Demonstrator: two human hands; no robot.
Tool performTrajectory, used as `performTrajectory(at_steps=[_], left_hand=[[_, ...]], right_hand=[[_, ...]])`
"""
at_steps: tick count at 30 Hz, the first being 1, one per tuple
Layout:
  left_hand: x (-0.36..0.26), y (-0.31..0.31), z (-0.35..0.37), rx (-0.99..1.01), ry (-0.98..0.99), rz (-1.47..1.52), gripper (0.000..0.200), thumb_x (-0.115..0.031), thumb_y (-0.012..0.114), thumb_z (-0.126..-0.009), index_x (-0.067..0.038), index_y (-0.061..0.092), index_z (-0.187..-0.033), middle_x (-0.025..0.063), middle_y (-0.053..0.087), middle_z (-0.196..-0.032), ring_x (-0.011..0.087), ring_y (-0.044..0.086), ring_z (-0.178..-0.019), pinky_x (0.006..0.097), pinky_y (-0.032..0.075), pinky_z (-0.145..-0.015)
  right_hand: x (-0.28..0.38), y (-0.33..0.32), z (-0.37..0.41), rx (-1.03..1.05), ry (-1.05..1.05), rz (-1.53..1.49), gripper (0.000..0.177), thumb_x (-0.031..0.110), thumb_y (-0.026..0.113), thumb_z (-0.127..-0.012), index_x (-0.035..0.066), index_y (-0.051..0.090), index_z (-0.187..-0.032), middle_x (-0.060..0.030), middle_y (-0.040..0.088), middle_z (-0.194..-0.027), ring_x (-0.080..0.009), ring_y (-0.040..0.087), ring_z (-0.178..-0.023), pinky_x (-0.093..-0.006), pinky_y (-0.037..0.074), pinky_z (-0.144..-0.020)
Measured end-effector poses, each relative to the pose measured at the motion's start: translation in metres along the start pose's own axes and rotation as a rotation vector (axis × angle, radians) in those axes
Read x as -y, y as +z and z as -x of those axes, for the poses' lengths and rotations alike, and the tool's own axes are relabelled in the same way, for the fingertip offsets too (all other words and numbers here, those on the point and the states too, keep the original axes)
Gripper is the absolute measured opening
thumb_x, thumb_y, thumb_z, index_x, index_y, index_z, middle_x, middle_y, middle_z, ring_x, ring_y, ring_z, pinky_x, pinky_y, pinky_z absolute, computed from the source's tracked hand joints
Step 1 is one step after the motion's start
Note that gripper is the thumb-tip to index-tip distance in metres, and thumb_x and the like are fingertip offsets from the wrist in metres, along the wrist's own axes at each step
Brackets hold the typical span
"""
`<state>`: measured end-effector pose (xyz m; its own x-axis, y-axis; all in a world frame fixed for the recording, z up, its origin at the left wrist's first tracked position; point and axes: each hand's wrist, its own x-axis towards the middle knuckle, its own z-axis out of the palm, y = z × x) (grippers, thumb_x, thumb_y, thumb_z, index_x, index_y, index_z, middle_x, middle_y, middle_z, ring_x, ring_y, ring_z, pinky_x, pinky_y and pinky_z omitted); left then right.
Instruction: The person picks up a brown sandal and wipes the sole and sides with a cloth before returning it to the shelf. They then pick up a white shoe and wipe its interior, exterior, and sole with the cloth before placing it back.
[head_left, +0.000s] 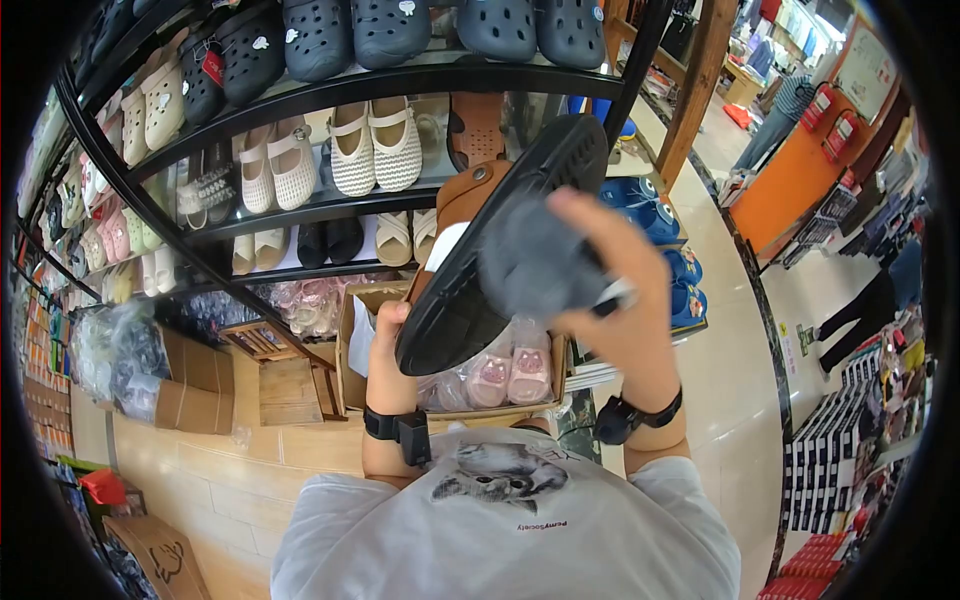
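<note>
My left hand grips the near end of a brown sandal with a thick black sole. It is tilted on its side, its underside turned toward my right and its brown strap with a round stud facing the shelves. My right hand is closed around a bunched dark grey cloth, smeared by motion. The cloth lies over the middle of the black sole in this view; whether it touches is hard to tell. Below the sandal, a cardboard box holds pink slippers in clear plastic.
A black shoe rack with clogs and woven shoes stands in front. Blue slippers sit to its right. At left are a small wooden chair and a carton with plastic bags. Across the aisle another person stands near stacked boxes.
</note>
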<state>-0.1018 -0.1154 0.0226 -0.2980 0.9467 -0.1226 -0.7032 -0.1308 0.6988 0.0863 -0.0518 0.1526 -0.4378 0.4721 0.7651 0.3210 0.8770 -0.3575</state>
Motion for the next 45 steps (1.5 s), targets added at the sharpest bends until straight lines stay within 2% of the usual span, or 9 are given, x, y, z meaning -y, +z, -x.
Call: performTrajectory(at_steps=[3, 7, 12, 14, 21, 26, 32, 39, 45], left_hand=[[-0.011, 0.002, 0.007, 0.023, -0.003, -0.187, 0.05, -0.029, 0.044, -0.077, 0.003, 0.046, -0.114, 0.0128, 0.057, -0.103, 0.0183, 0.056, -0.088, 0.0263, 0.044, -0.081], [-0.008, -0.004, -0.001, 0.228, -0.083, 0.182, 0.067, -0.025, 0.046, -0.065, 0.004, 0.035, -0.125, 0.0172, 0.05, -0.115, 0.0237, 0.052, -0.1, 0.0287, 0.038, -0.091], [-0.006, 0.004, -0.004, 0.301, -0.104, 0.283, 0.076, -0.026, 0.047, -0.061, 0.003, 0.03, -0.13, 0.0182, 0.044, -0.122, 0.0243, 0.048, -0.107, 0.0284, 0.033, -0.095], [-0.007, 0.012, -0.002, 0.285, -0.009, 0.181, 0.059, -0.031, 0.042, -0.068, 0.006, 0.045, -0.114, 0.0177, 0.057, -0.104, 0.0249, 0.058, -0.088, 0.0294, 0.045, -0.083], [-0.008, 0.01, 0.005, 0.11, -0.013, 0.009, 0.056, -0.032, 0.044, -0.072, 0.008, 0.046, -0.112, 0.0173, 0.056, -0.106, 0.023, 0.058, -0.088, 0.0291, 0.047, -0.081], [-0.003, 0.008, -0.026, 0.24, -0.02, 0.224, 0.057, -0.035, 0.044, -0.073, 0.006, 0.046, -0.113, 0.0171, 0.057, -0.104, 0.0218, 0.058, -0.088, 0.0302, 0.047, -0.08], [0.005, 0.006, -0.046, 0.323, -0.001, 0.268, 0.057, -0.035, 0.045, -0.073, 0.006, 0.046, -0.113, 0.017, 0.057, -0.104, 0.0222, 0.058, -0.088, 0.0303, 0.047, -0.08], [0.011, 0.0, -0.056, 0.336, 0.032, 0.278, 0.057, -0.034, 0.046, -0.072, 0.006, 0.047, -0.113, 0.017, 0.057, -0.104, 0.0226, 0.058, -0.088, 0.0304, 0.047, -0.08], [0.021, -0.01, -0.058, 0.306, 0.057, 0.255, 0.057, -0.033, 0.046, -0.072, 0.006, 0.047, -0.113, 0.0169, 0.057, -0.104, 0.023, 0.058, -0.087, 0.0305, 0.047, -0.081]], right_hand=[[-0.021, -0.016, -0.009, -0.365, 0.142, 0.105, 0.062, 0.006, 0.076, -0.053, 0.005, 0.053, -0.111, -0.0107, 0.057, -0.106, -0.0235, 0.056, -0.096, -0.029, 0.044, -0.081], [-0.035, -0.027, -0.014, -0.492, 0.128, 0.26, 0.059, 0.005, 0.075, -0.056, 0.004, 0.052, -0.111, -0.0105, 0.057, -0.105, -0.0225, 0.055, -0.095, -0.0285, 0.043, -0.081], [-0.021, -0.027, -0.009, -0.359, 0.091, 0.438, 0.062, 0.001, 0.074, -0.052, 0.006, 0.053, -0.11, -0.0109, 0.057, -0.103, -0.0245, 0.055, -0.094, -0.0305, 0.044, -0.079], [-0.017, -0.023, -0.007, -0.263, 0.093, 0.514, 0.066, -0.003, 0.073, -0.047, 0.007, 0.054, -0.109, -0.0106, 0.057, -0.102, -0.027, 0.055, -0.094, -0.0323, 0.044, -0.079], [-0.007, -0.008, 0.001, -0.023, -0.013, 0.448, 0.067, 0.0, 0.073, -0.041, 0.008, 0.056, -0.106, -0.0103, 0.058, -0.098, -0.028, 0.055, -0.089, -0.034, 0.043, -0.075], [0.009, 0.008, 0.011, 0.223, -0.058, 0.228, 0.059, 0.01, 0.071, -0.049, 0.009, 0.056, -0.106, -0.0085, 0.058, -0.096, -0.0265, 0.055, -0.086, -0.0337, 0.042, -0.072], [0.021, 0.034, 0.028, 0.411, -0.185, 0.028, 0.055, 0.01, 0.066, -0.054, 0.012, 0.056, -0.107, -0.0053, 0.056, -0.094, -0.023, 0.054, -0.083, -0.0339, 0.042, -0.07], [0.021, 0.043, 0.041, 0.609, -0.133, -0.125, 0.058, 0.015, 0.07, -0.052, 0.014, 0.055, -0.108, -0.0025, 0.055, -0.094, -0.0198, 0.055, -0.083, -0.0318, 0.041, -0.069], [0.015, 0.037, 0.039, 0.561, -0.117, -0.186, 0.058, 0.016, 0.072, -0.052, 0.014, 0.055, -0.108, -0.0034, 0.056, -0.095, -0.0209, 0.056, -0.085, -0.0322, 0.042, -0.071]])
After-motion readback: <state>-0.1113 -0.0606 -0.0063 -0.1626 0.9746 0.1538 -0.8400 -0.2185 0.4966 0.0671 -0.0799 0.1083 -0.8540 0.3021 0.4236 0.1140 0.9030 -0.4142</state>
